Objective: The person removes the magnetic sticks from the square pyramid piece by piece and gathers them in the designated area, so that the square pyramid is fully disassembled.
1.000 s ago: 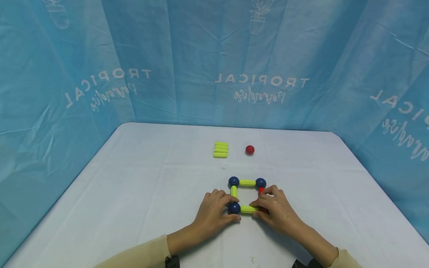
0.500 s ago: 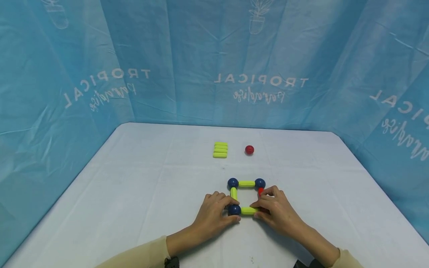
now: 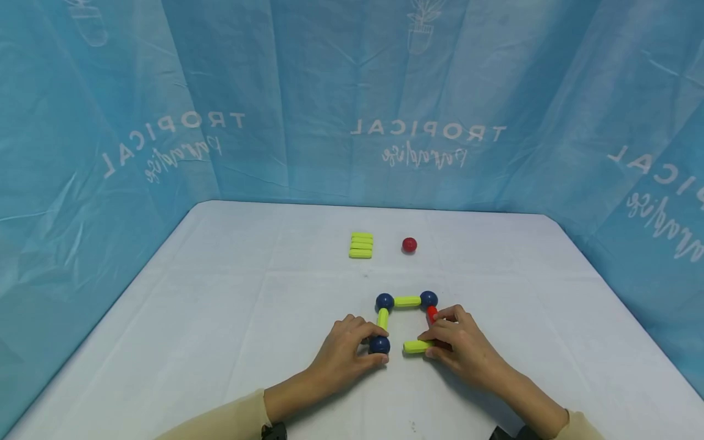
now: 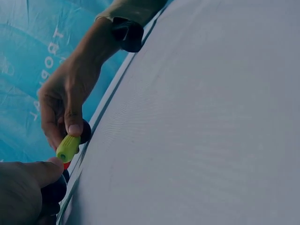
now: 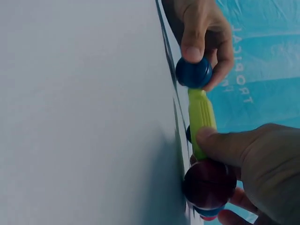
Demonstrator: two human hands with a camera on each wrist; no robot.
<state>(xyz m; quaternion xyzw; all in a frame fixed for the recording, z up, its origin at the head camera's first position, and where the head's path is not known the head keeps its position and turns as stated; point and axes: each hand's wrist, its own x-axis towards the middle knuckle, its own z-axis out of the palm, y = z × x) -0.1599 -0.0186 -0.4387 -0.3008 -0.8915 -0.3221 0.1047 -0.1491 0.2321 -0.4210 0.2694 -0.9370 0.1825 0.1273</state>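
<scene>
My left hand (image 3: 348, 349) pinches a dark blue ball (image 3: 379, 345) at the near left corner of a magnetic stick-and-ball frame. From that ball a lime stick (image 3: 382, 319) runs to a far blue ball (image 3: 385, 302). Another lime stick (image 3: 407, 301) joins it to a second far blue ball (image 3: 429, 299), where a red stick (image 3: 431, 313) begins. My right hand (image 3: 464, 347) grips the near lime stick (image 3: 417, 346), whose free end stands apart from the left blue ball. A dark red ball (image 5: 209, 184) shows at the stick's other end in the right wrist view; the head view hides it.
Several lime sticks (image 3: 360, 245) lie side by side farther back on the white table (image 3: 264, 293). A loose red ball (image 3: 409, 245) sits to their right. Blue printed curtains (image 3: 330, 91) surround the table's back and sides.
The near lime stick has come away from the left blue ball, leaving a gap. My right hand has shifted slightly right with the stick, my left hand slightly left with the ball.
</scene>
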